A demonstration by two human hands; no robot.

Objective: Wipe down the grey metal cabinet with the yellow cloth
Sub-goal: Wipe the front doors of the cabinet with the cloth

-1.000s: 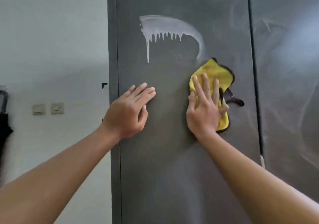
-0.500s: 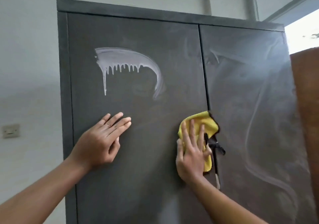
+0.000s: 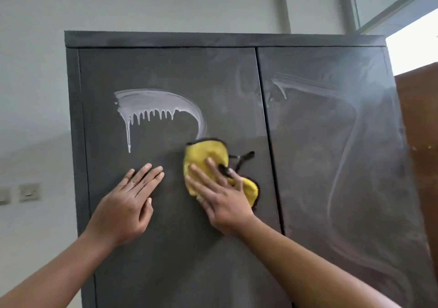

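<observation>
The grey metal cabinet (image 3: 166,272) fills the view, with two shut doors. My right hand (image 3: 220,197) presses the yellow cloth (image 3: 205,154) flat against the left door, fingers straight and spread. A black door handle (image 3: 245,156) pokes out from behind the cloth and my fingers. Left of the cloth, my left hand (image 3: 129,207) rests flat on the same door with fingers straight. A white arc of cleaning foam (image 3: 151,102) with drips running down sits just above both hands; its right end reaches the cloth's top edge.
Faint wipe streaks (image 3: 343,141) mark the right door. A brown wooden panel (image 3: 422,141) stands to the cabinet's right. Wall switches (image 3: 28,192) sit on the white wall at the left. A bright window opening (image 3: 417,44) is at the upper right.
The view has tilted upward, so the cabinet's top edge now shows. My right hand slid the cloth left and up off the door seam toward the foam arc. My left hand stays flat.
</observation>
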